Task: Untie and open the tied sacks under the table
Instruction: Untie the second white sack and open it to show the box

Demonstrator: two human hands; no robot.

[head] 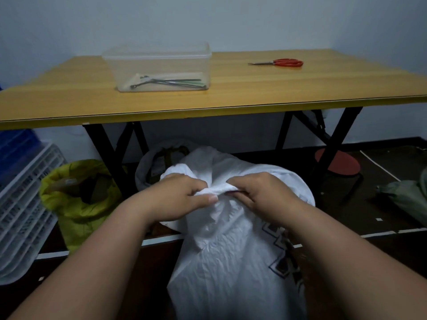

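A white woven sack [231, 250] with dark print on its right side stands on the floor in front of the table. Its neck is bunched at the top. My left hand [178, 197] pinches the gathered neck from the left, thumb on the fabric. My right hand [261, 192] grips the same bunch from the right, fingers curled into it. Behind it, under the table, a grey sack [147, 167] stands with its mouth open. A yellow-green sack [76, 195], also open, stands to the left.
The wooden table [254, 88] holds a clear plastic box [159, 65] with dark ties in it and red-handled scissors [282, 62]. White and blue crates [23, 199] lean at left. A red stool [339, 162] and a green bag [409, 199] are at right.
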